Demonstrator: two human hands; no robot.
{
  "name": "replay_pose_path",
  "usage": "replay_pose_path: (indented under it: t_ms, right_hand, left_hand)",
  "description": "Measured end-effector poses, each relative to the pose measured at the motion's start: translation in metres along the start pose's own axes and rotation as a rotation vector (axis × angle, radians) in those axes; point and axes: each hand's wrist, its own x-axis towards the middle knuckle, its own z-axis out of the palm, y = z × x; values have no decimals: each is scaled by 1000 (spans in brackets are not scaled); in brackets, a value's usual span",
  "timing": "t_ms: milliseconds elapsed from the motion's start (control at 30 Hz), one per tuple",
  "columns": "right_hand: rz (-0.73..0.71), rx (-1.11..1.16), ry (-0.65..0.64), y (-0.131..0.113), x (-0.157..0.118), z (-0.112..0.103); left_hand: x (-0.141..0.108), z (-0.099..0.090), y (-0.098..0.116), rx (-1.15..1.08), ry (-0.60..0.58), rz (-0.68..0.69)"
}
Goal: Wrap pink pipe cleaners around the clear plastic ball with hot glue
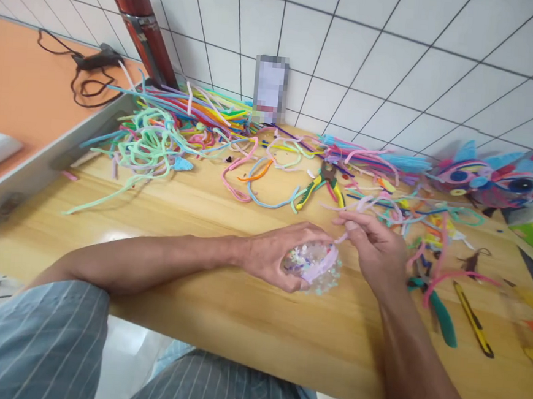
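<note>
- A clear, rounded container filled with small coloured bits is held just over the table, in front of the person; whether its underside touches the wood cannot be told.
- A lilac band lies across its right side, the long axis slanting from near the left thumb up toward the right hand.
- The left hand has its grip curled round the container from the left, thumb below, fingers above, so it is the nearer hand.
- The right hand is up and to the right, a small gap off; its grip appears pinched on a thin lilac strand reaching toward the container's upper right rim.
- Beyond the hands lie green-and-yellow pliers; right of the right forearm, a teal-handled tool and a yellow cutter.
- Farther back are a mint tangle of fuzzy stems, a red flask and, against the tiled wall, a phone.
- No brand or writing is legible: the phone is pixelated, the flask's marking too blurred.
</note>
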Motion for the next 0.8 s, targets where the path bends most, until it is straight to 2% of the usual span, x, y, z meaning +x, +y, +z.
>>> replay_pose_path:
  t_ms: [167, 300, 367, 433, 533, 633, 800]
  right_hand:
    - [-113, -43, -43, -1, -5, 3]
    - [-166, -92, -51, -8, -10, 2]
    - [-144, -58, -31, -10, -11, 3]
    - [-87, 38, -3, -9, -11, 5]
    - [6, 283, 45, -8, -7, 8]
    - [83, 477, 60, -8, 0, 11]
    - [123, 477, 105, -4, 5, 7]
  left_hand:
    - [-1, 4, 2, 41, -28, 43]
    - [2, 4, 8, -29, -49, -70]
    - [3, 4, 12, -60, -54, -105]
    - [4, 4, 14, -74, -54, -82]
    - [4, 4, 16, -69, -55, -16]
    - [3, 4, 17, -78, -33, -6]
    - [2, 2, 22, -98, 21, -41]
